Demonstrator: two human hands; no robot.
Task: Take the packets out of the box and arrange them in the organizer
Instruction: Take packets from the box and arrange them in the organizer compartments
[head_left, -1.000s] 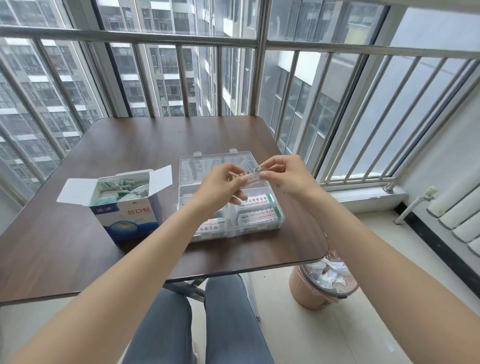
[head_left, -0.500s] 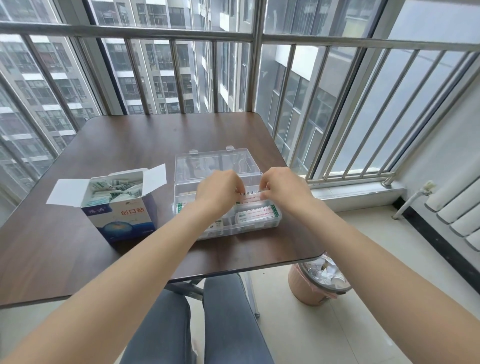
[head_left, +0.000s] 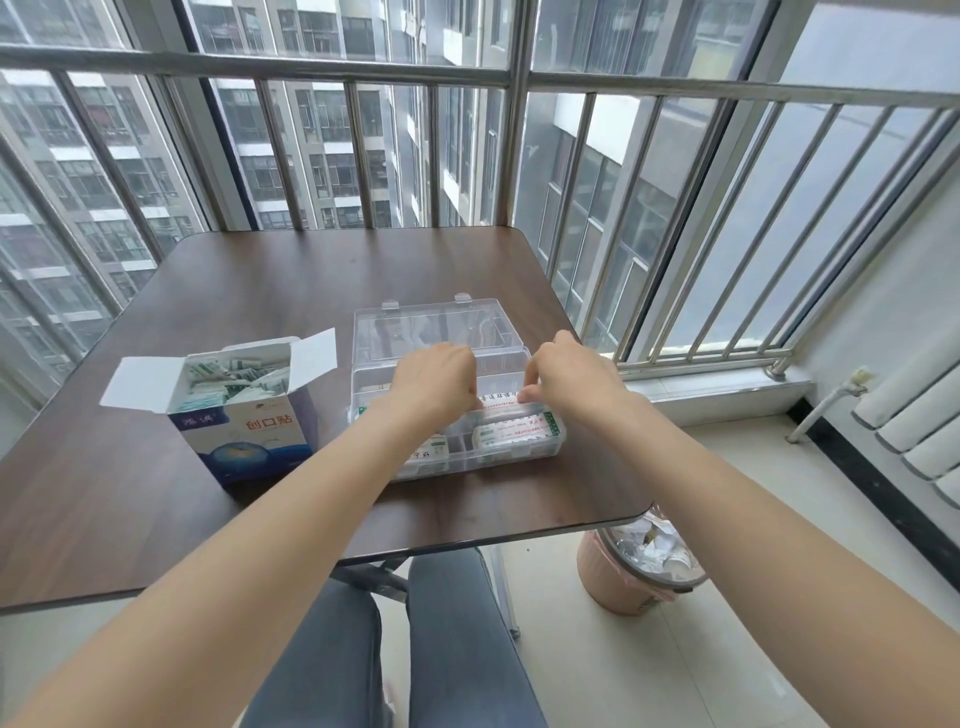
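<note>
While both arms reach forward from the bottom of the frame, the two hands meet over the clear plastic organizer (head_left: 540, 358) near the middle of the picture. The left hand (head_left: 434, 382) is seen from its back, with the fingers curled downward into the organizer; the right hand (head_left: 569, 376) is just beside it, also with curled fingers. Between them they hold one white packet (head_left: 498, 399) with red print, each hand pinching one end of it. The packet lies low in the organizer, over its right-hand compartments, but I cannot tell if it already rests on the packets under it.

The organizer stands on the dark brown table (head_left: 270, 291), close to the table's near right edge. Its transparent lid (head_left: 436, 327) is open and leans back toward the window. Several packets in the organizer (head_left: 511, 432) already lie flat in the front compartments, white with green and red marks.

To the left of the organizer, a little apart from it, stands the box (head_left: 249, 431), white and blue with Chinese letters on its front. Its flaps are open to both sides, and many packets in the box (head_left: 228, 376) fill it in a loose heap.

At the lower right, on the floor beside the table, is a pink waste bin (head_left: 613, 582) with crumpled wrappers. Grey trousers (head_left: 447, 649) show at the bottom centre.
</note>
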